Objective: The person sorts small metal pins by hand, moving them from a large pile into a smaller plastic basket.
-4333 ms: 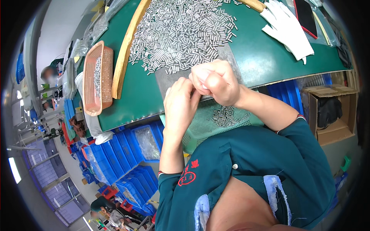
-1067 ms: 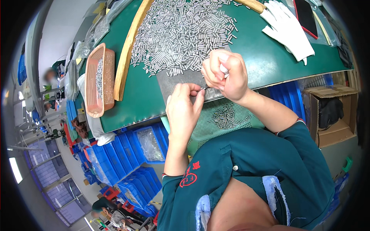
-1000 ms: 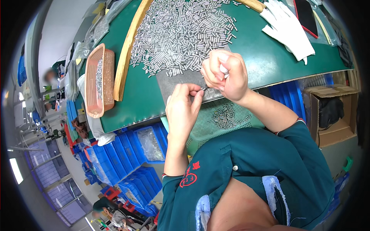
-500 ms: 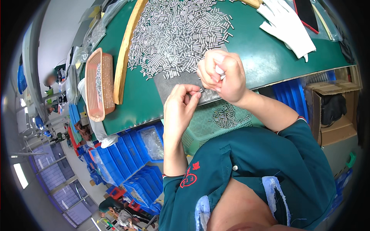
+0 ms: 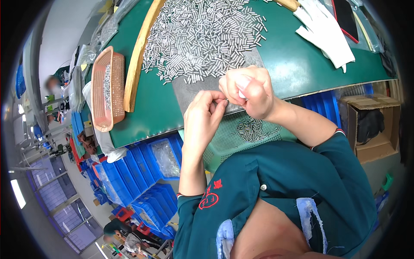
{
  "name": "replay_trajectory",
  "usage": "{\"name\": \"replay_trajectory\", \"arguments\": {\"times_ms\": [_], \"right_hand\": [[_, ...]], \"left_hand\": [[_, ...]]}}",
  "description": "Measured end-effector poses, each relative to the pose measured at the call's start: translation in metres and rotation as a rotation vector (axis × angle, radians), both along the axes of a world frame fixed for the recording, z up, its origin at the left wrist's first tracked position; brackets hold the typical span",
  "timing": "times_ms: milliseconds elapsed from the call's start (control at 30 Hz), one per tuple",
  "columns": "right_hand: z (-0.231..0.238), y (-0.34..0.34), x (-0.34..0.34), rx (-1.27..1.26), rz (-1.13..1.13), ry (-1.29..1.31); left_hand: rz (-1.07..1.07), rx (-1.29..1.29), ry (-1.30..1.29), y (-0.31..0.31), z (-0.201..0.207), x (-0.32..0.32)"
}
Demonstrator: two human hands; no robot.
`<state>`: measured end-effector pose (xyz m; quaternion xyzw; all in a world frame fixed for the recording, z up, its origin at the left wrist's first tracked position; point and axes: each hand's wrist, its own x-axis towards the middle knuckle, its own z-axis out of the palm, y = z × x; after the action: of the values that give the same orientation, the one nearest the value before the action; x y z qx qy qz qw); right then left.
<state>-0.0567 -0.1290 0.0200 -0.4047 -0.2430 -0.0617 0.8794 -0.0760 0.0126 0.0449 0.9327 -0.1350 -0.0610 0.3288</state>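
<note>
Over the near table edge, my left hand (image 5: 201,120) pinches a small metal pin (image 5: 227,100) between thumb and fingertips; only a sliver of it shows. Touching those fingertips, or very nearly, my right hand (image 5: 253,93) is closed in a fist around a white object (image 5: 243,93), mostly hidden by the fingers. Beyond both hands, a large heap of short silvery metal pins (image 5: 202,41) lies partly on a grey mat (image 5: 183,90). Below the hands sits a green perforated basket (image 5: 217,149), holding a small pile of similar pins (image 5: 251,130).
A wooden strip (image 5: 137,64) borders the heap on the left, beside a pink basket (image 5: 98,105) with more pins. White gloves (image 5: 330,41) and a red-edged dark device (image 5: 346,19) lie at the far right. Blue bins (image 5: 129,172) and a cardboard box (image 5: 379,149) stand below table level.
My right fist has tipped and lowered slightly toward the left fingertips, covering more of the white object. My left hand stays nearly in place, still pinching. The whole view has shifted a little.
</note>
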Motion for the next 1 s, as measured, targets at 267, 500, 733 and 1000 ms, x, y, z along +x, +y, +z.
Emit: {"name": "replay_trajectory", "arguments": {"times_ms": [267,500,733,1000], "right_hand": [[0.004,-0.018,0.0,0.159,0.01,0.215],[0.007,-0.015,0.001,0.136,-0.094,0.182],[0.005,-0.016,0.0,0.134,-0.096,0.181],[0.003,-0.017,0.001,0.176,0.027,0.205]], "left_hand": [[-0.169,-0.122,0.186,0.003,0.008,-0.009],[0.048,0.132,-0.23,-0.016,-0.009,0.016],[-0.108,0.102,-0.22,-0.01,-0.007,0.017],[-0.084,0.083,-0.118,-0.006,-0.002,0.006]]}}
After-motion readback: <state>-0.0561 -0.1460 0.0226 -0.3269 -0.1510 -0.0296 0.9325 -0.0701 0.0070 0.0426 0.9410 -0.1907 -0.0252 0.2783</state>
